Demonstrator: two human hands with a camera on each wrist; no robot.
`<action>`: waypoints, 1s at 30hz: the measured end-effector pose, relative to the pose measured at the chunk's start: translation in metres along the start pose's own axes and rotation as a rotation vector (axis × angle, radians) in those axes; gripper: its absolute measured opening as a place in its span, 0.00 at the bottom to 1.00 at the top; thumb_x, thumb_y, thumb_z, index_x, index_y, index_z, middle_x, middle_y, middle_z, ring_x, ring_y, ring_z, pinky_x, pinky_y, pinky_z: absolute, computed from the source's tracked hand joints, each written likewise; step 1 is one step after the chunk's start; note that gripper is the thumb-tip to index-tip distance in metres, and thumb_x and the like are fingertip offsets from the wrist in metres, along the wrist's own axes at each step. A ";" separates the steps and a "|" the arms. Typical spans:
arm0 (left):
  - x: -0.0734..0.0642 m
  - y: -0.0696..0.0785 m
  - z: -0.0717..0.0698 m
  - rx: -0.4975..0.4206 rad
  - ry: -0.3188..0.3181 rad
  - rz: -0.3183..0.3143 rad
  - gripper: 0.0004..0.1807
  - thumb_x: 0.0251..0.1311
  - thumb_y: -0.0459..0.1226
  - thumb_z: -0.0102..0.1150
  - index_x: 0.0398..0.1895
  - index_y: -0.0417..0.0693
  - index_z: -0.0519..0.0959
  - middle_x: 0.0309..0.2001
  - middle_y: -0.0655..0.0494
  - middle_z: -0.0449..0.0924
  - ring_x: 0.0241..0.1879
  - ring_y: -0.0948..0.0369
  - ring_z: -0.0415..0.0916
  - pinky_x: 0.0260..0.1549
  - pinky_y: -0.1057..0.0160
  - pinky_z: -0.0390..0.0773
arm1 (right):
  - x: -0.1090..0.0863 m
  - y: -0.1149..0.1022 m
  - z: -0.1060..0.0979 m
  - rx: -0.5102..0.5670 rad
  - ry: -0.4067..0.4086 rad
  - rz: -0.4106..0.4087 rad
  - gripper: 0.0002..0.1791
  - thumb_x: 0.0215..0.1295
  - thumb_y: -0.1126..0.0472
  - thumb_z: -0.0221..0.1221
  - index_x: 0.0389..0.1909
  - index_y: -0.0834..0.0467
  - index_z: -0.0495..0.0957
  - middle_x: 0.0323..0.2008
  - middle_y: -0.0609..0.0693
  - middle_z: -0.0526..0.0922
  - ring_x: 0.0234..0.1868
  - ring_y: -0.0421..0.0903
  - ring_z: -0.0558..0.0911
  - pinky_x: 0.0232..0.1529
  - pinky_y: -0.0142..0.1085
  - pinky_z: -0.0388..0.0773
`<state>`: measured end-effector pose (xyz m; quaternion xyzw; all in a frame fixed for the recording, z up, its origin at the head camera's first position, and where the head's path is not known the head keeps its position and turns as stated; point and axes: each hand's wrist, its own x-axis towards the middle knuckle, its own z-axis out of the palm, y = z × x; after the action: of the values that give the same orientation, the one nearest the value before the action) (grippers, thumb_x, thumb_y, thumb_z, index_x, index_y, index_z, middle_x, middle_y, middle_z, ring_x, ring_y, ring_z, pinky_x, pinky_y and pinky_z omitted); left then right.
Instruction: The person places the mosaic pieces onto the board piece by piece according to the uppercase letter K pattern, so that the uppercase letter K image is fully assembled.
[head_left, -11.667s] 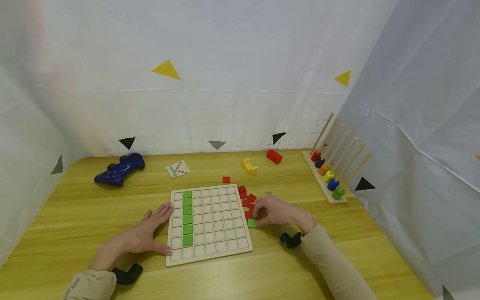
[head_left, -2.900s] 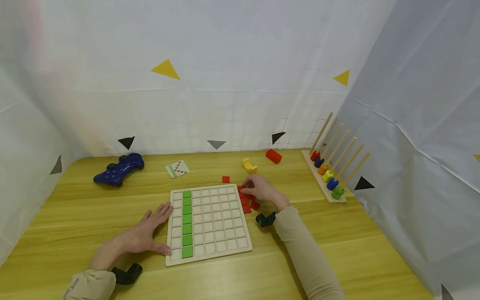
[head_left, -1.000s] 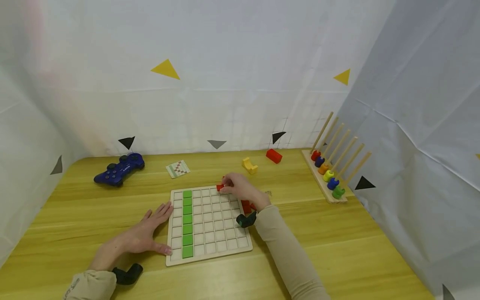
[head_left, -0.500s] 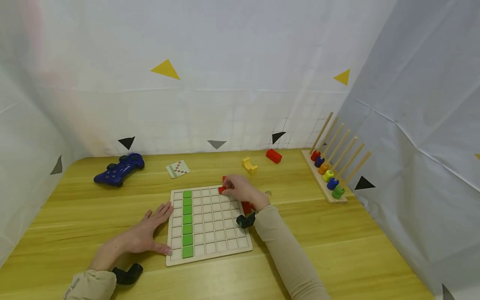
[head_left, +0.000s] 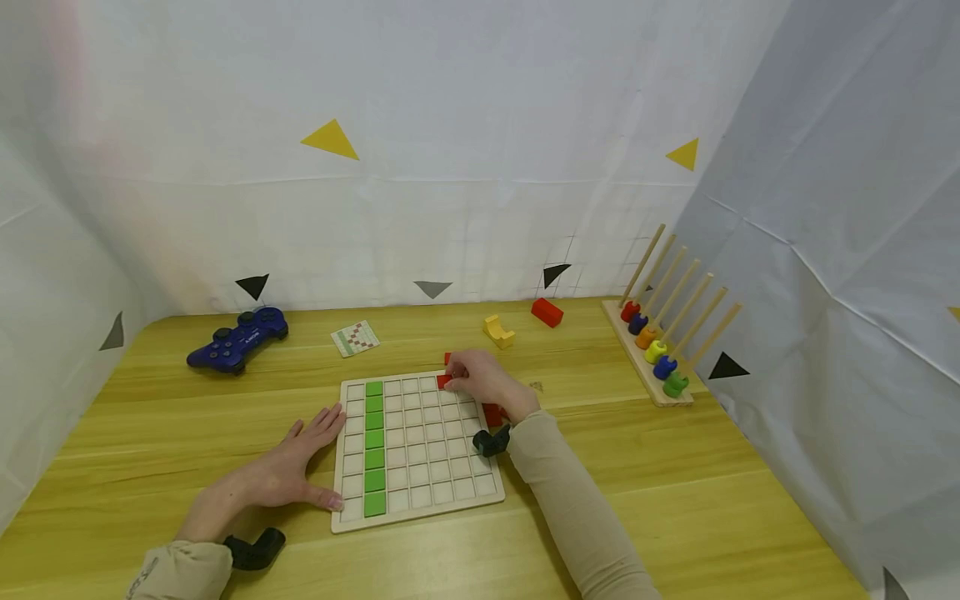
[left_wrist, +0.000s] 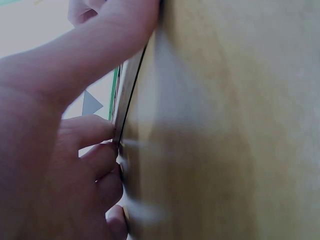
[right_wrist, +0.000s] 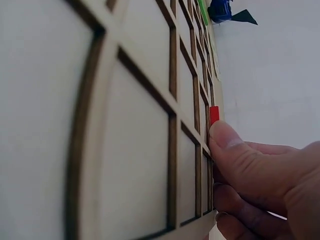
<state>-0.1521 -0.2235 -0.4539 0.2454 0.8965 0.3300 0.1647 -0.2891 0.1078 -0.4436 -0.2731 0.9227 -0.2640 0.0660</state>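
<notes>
A pale wooden grid board (head_left: 420, 518) lies on the table, with one column of green tiles (head_left: 374, 458) running from its far row to its near row. My left hand (head_left: 281, 473) is spread flat against the board's left edge, its thumb over the near left corner. At the far row, right of the middle, my right hand (head_left: 486, 382) pinches a red square tile (head_left: 442, 382). In the right wrist view the thumb is on that red tile (right_wrist: 214, 114), low over the grid cells. Several red tiles (head_left: 492, 415) beside the board are partly hidden by the right wrist.
Another red tile (head_left: 447, 357) shows just beyond the right hand. Behind the board are a patterned card (head_left: 356, 338), a yellow curved block (head_left: 498, 332) and a red block (head_left: 547, 312). A blue game controller (head_left: 238, 340) lies left; a peg rack (head_left: 648, 354) with coloured beads stands right.
The green column gained a tile in its near row. My right hand went from the loose tiles to the far row with a red tile, then shifted slightly. The left hand stayed put.
</notes>
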 end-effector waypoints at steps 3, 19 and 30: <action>0.000 0.001 0.000 0.000 -0.003 -0.005 0.68 0.45 0.57 0.76 0.79 0.33 0.45 0.80 0.35 0.33 0.77 0.35 0.28 0.71 0.31 0.28 | 0.000 0.000 0.000 -0.006 0.007 0.002 0.08 0.64 0.60 0.67 0.39 0.59 0.81 0.33 0.48 0.83 0.34 0.43 0.78 0.39 0.36 0.77; -0.001 0.003 -0.001 -0.010 -0.007 -0.006 0.67 0.46 0.56 0.76 0.78 0.32 0.45 0.80 0.34 0.32 0.77 0.35 0.27 0.70 0.30 0.27 | 0.002 0.001 0.001 -0.001 0.032 0.027 0.10 0.62 0.60 0.69 0.42 0.56 0.84 0.32 0.48 0.82 0.33 0.42 0.77 0.37 0.34 0.76; 0.000 0.000 0.000 0.009 -0.001 -0.005 0.67 0.45 0.57 0.75 0.78 0.32 0.46 0.80 0.35 0.34 0.77 0.35 0.28 0.70 0.30 0.28 | 0.010 0.006 -0.008 0.114 0.091 0.099 0.13 0.69 0.60 0.63 0.50 0.62 0.81 0.41 0.53 0.83 0.41 0.48 0.79 0.46 0.39 0.80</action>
<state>-0.1517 -0.2230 -0.4539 0.2438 0.8987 0.3252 0.1648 -0.3023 0.1101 -0.4399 -0.2109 0.9205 -0.3248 0.0524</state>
